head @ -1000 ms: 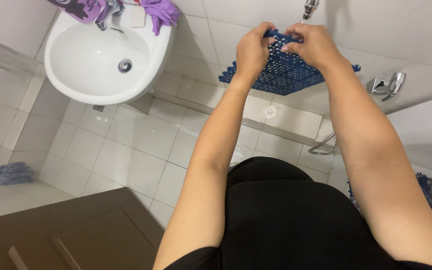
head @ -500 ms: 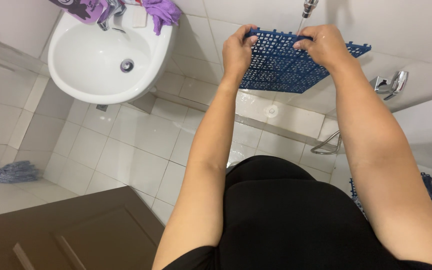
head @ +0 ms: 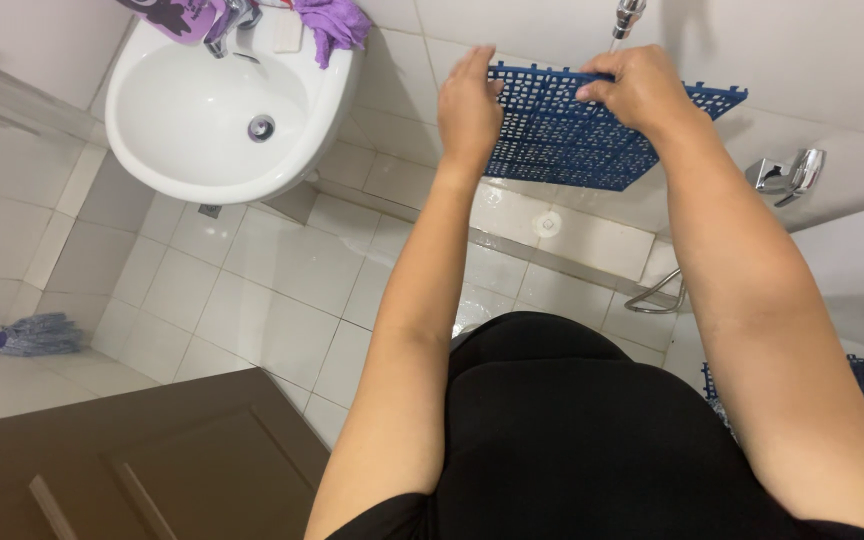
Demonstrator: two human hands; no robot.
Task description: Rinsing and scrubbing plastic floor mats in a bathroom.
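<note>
Seen from your head camera, looking straight down: both your bare arms reach forward over a white tiled bathroom floor, and together they hold up a blue plastic grid mat [head: 592, 135], a stiff rectangular panel of small square openings with notched edges. Your left hand [head: 467, 110] is closed around the mat's left edge, fingers curled over the top, thumb underneath. Your right hand [head: 637, 90] pinches the mat's far top edge, fingers bent and gripping the lattice; the panel stretches out to the right of that hand, tilted and clear of the floor. Just beyond your right hand a chrome spout [head: 627, 18] hangs from the smooth white wall. Well to the left of your left hand sits a glossy white ceramic sink [head: 182, 130], rounded, with a metal drain, and a crumpled purple cloth [head: 332, 25] on its rim. Below your left forearm, a dark brown wooden door [head: 132, 460] shows. A grey string mop head [head: 37, 335] lies far left.
</note>
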